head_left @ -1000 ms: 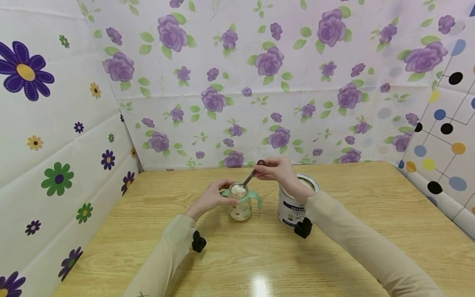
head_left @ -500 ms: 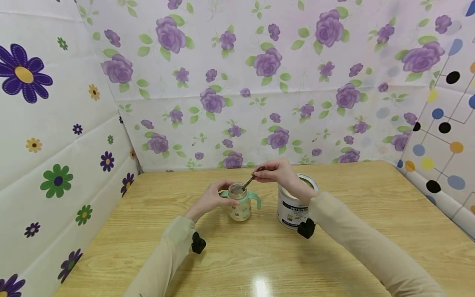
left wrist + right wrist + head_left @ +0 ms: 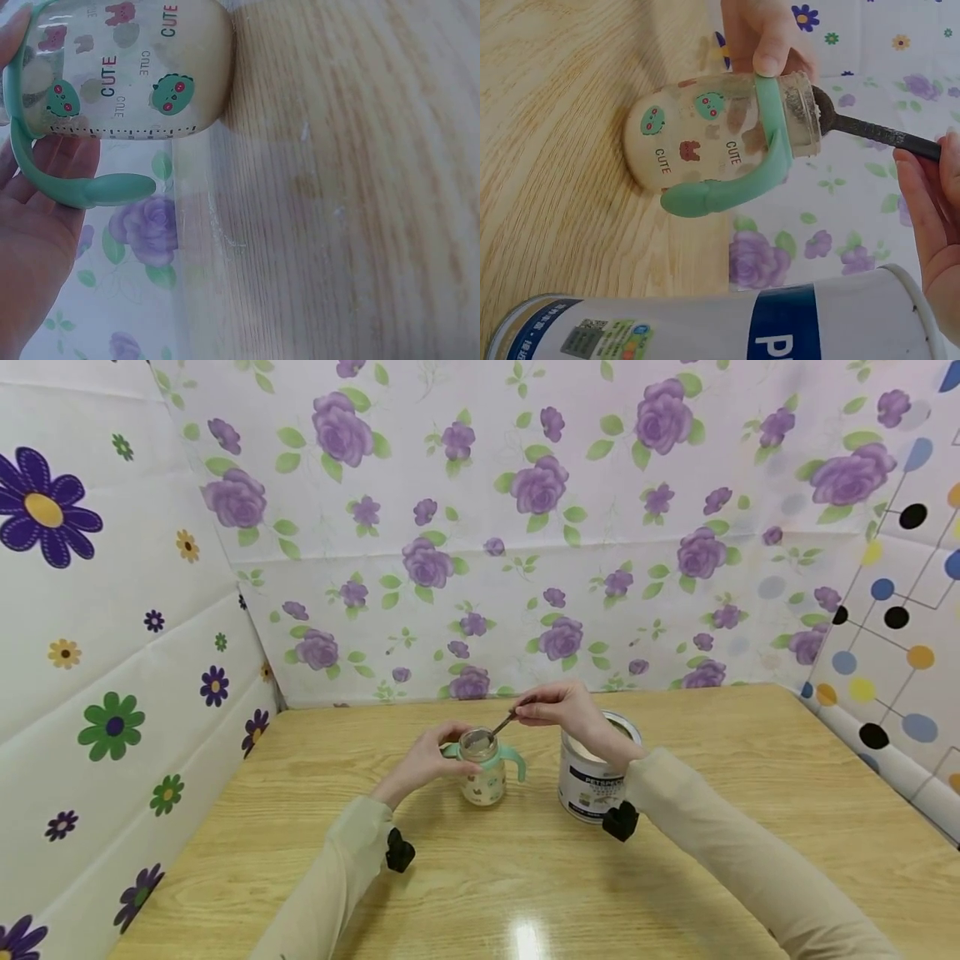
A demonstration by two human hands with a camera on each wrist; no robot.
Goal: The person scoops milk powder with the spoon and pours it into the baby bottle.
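A clear baby bottle with a green two-handled collar stands upright and uncapped on the table. "CUTE" and small animal prints cover its wall, and pale contents show inside. My left hand grips it near the neck, thumb in front and fingers behind. From the right, my right hand pinches the handle end of a dark spoon. The spoon's bowl sits at the bottle's mouth, tilted down into it. White residue clings inside the bottle's neck.
Just right of the bottle stands a large open white-and-blue tin, partly under my right forearm. The wooden table ends at a flowered cloth wall behind. Patterned sheets also hang at the left and right sides.
The white powder heaped at the bottle's mouth a second ago is gone from there. My right hand and the spoon have tipped lower over the mouth; the left hand keeps its grip.
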